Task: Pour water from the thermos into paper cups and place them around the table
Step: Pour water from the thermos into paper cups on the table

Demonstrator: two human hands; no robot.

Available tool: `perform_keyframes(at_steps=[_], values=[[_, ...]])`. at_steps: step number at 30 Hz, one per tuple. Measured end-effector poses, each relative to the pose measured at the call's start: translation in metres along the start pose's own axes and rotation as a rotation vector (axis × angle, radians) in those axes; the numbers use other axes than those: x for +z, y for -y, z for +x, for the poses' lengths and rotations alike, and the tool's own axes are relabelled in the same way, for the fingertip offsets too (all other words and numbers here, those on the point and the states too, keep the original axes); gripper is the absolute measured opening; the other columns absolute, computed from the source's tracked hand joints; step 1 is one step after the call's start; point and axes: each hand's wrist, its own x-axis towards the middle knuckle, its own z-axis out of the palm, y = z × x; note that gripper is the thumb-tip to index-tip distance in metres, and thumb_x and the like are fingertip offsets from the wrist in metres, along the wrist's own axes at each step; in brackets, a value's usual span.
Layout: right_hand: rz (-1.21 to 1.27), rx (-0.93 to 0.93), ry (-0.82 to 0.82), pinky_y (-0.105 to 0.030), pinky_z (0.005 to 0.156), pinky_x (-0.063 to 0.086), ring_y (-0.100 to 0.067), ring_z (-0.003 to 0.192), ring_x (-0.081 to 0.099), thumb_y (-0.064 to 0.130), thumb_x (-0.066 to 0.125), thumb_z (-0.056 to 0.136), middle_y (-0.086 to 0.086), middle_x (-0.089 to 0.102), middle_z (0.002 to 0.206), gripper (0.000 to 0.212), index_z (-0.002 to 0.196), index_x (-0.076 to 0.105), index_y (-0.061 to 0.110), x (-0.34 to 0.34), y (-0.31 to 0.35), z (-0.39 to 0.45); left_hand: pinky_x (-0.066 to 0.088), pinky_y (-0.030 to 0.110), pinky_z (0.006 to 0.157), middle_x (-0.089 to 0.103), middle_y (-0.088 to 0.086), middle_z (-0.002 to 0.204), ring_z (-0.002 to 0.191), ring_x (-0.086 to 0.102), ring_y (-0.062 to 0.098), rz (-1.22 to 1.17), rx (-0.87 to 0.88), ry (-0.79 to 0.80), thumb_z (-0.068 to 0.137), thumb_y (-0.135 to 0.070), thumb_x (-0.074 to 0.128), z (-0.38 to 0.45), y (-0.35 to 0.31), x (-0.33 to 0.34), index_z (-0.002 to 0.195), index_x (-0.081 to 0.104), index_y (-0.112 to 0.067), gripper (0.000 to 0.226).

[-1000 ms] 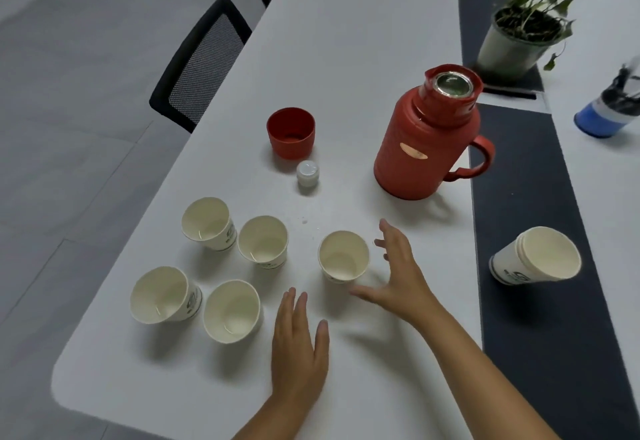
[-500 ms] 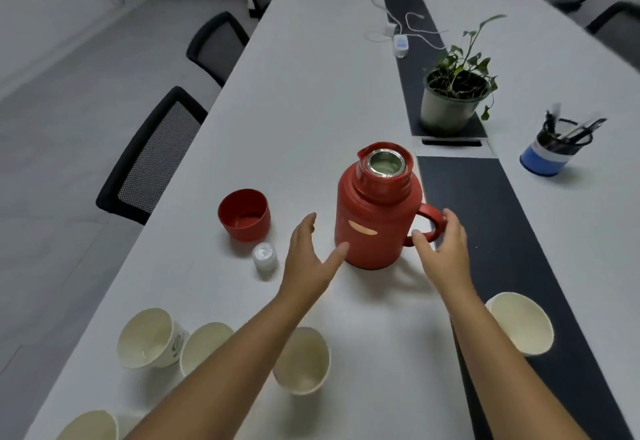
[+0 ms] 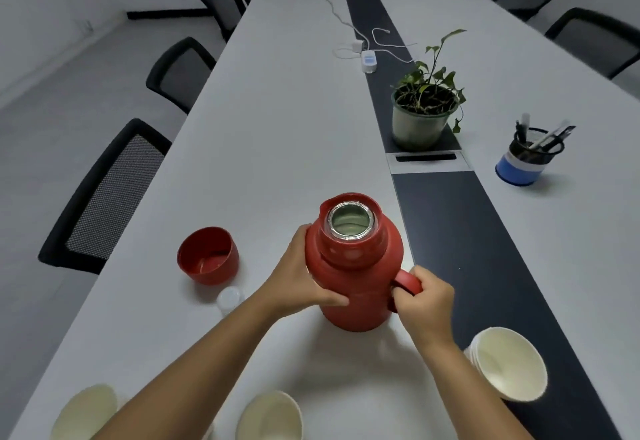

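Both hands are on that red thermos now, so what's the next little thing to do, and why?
Probably lift the thermos and bring it toward the nearest paper cup. The right hand already grips the handle, the left hand steadies the body, the mouth is uncapped, and the cups near the table edge look unfilled.

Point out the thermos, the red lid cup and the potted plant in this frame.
thermos (image 3: 360, 287): head view, on the red body below the open mouth.
red lid cup (image 3: 221, 271): head view, on its outer side wall.
potted plant (image 3: 417, 128): head view, on the pot's front wall.
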Motion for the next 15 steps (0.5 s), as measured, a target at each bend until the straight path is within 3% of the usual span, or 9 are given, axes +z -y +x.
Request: perform_keyframes(at_steps=[2, 5, 9, 12, 15], values=[[0.002, 0.006, -0.019, -0.032, 0.047, 0.028, -0.019, 0.049, 0.024, 0.01, 0.048, 0.055, -0.007, 0.03, 0.044, 0.018, 0.044, 0.033, 0.005, -0.013, 0.007, -0.014, 0.041, 0.003, 0.081, 0.05, -0.018, 0.116, 0.104, 0.049, -0.012, -0.035, 0.009, -0.008, 0.034, -0.03, 0.082, -0.016, -0.006, 0.005, 0.112, 0.036, -0.044, 0.092], [0.002, -0.02, -0.006, -0.027, 0.044, 0.026, -0.014, 0.046, 0.024, 0.012, 0.048, 0.056, -0.01, 0.032, 0.043, 0.02, 0.046, 0.035, 0.0, -0.038, 0.026, -0.039, 0.045, 0.017, 0.094, 0.052, -0.023, 0.117, 0.11, 0.051, -0.005, -0.116, 0.025, -0.047, 0.036, -0.036, 0.079, -0.044, -0.018, 0.016, 0.115, 0.038, -0.048, 0.09], [-0.014, -0.133, 0.093, -0.038, 0.045, 0.042, -0.031, 0.046, 0.043, 0.016, 0.054, 0.063, -0.021, 0.046, 0.047, 0.025, 0.053, 0.044, -0.004, -0.077, 0.051, -0.074, 0.042, 0.036, 0.104, 0.051, -0.012, 0.127, 0.119, 0.05, 0.005, -0.218, 0.02, -0.092, 0.041, -0.038, 0.078, -0.091, -0.03, 0.034, 0.133, 0.031, -0.03, 0.104], [-0.021, -0.205, 0.126, -0.016, 0.046, 0.037, -0.021, 0.058, 0.049, 0.036, 0.055, 0.067, -0.009, 0.047, 0.048, 0.037, 0.053, 0.047, 0.002, -0.102, 0.064, -0.1, 0.039, 0.041, 0.106, 0.047, -0.004, 0.135, 0.125, 0.046, 0.011, -0.273, 0.004, -0.083, 0.046, -0.043, 0.076, -0.125, -0.033, 0.049, 0.139, 0.024, -0.024, 0.108], [-0.084, -0.235, 0.151, -0.003, 0.047, 0.036, -0.004, 0.057, 0.053, 0.038, 0.057, 0.072, 0.006, 0.046, 0.048, 0.027, 0.054, 0.046, 0.02, -0.119, 0.074, -0.125, 0.046, 0.029, 0.098, 0.051, -0.01, 0.127, 0.116, 0.052, 0.005, -0.327, -0.01, -0.081, 0.049, -0.047, 0.071, -0.157, -0.036, 0.063, 0.131, 0.03, -0.03, 0.093]])
